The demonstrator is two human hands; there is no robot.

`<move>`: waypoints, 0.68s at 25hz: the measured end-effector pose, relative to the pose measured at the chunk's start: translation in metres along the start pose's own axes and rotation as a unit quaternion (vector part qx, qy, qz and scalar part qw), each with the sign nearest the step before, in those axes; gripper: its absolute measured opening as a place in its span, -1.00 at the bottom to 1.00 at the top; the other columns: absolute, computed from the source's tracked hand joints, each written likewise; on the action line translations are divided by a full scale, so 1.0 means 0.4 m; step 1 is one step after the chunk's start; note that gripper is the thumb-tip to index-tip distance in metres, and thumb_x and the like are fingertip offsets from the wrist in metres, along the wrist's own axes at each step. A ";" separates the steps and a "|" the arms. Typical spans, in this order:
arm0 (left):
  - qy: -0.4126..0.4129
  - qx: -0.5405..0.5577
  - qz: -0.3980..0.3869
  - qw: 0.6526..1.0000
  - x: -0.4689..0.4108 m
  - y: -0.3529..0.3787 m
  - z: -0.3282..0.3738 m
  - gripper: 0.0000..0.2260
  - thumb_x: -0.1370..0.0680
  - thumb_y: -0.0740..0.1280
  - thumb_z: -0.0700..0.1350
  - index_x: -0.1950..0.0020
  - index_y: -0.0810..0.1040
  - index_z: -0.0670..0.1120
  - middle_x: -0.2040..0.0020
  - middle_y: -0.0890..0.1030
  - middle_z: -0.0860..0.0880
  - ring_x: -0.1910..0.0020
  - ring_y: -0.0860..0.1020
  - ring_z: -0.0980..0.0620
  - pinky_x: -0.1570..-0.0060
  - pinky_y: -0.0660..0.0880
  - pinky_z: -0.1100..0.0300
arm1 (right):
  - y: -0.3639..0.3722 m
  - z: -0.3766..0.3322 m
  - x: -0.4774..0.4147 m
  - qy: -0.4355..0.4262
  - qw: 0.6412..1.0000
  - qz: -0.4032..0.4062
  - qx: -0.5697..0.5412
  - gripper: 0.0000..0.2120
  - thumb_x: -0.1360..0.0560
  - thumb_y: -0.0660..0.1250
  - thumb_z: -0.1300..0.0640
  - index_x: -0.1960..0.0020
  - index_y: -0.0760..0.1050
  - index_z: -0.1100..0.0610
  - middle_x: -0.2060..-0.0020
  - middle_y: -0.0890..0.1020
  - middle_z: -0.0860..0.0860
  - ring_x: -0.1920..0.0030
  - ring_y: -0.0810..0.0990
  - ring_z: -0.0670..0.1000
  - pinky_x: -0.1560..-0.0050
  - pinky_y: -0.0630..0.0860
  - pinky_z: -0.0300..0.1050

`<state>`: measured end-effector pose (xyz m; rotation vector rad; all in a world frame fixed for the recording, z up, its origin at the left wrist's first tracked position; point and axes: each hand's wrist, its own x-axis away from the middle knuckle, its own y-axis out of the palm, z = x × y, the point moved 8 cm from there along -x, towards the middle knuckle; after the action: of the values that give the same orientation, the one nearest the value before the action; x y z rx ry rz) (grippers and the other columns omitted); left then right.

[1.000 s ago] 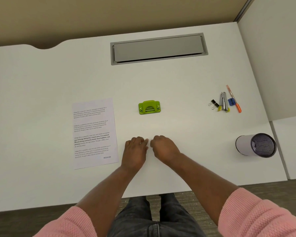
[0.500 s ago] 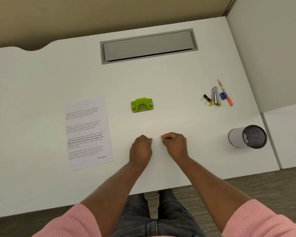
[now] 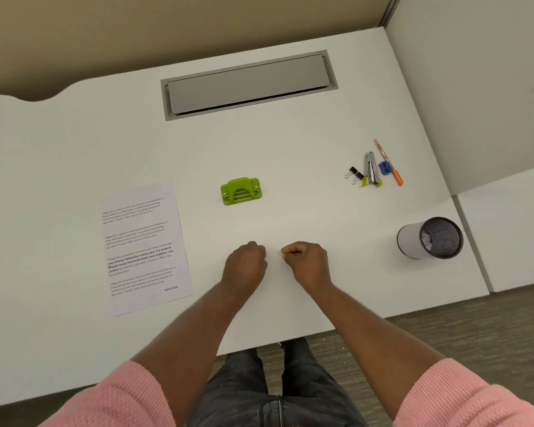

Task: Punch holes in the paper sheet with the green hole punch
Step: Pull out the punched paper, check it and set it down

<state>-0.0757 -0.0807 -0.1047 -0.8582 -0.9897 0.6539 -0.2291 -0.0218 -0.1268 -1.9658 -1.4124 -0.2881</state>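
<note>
The green hole punch sits on the white desk, a little left of centre. A printed paper sheet lies flat to its left, slightly turned. My left hand rests on the desk below the punch as a closed fist, holding nothing. My right hand rests beside it, also curled shut and empty. A small gap separates the two fists. Neither hand touches the punch or the sheet.
A grey cable hatch is set in the desk at the back. At right lie black binder clips, a stapler, a blue sharpener and an orange pen. A mesh pen cup lies on its side near the right edge.
Both hands have curled from loosely bent fingers into fists and drawn slightly apart. The view has shifted a little; the punch and sheet have not moved on the desk.
</note>
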 end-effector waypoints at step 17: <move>0.102 0.318 -0.019 0.942 -0.080 -0.153 0.552 -0.94 -0.39 0.40 -0.13 0.19 0.66 -0.01 0.33 0.63 0.12 0.34 0.54 0.21 0.32 0.44 0.36 | -0.523 0.014 0.114 -0.010 0.897 0.190 -0.400 -0.84 -0.40 0.49 0.38 0.10 0.73 0.18 0.15 0.76 0.15 0.11 0.75 0.08 0.03 0.66 -0.16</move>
<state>-0.2833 -0.0684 -0.0037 -0.3230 -0.5473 0.7735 -0.4011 0.0516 -0.0221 -2.8541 -0.9402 -0.7562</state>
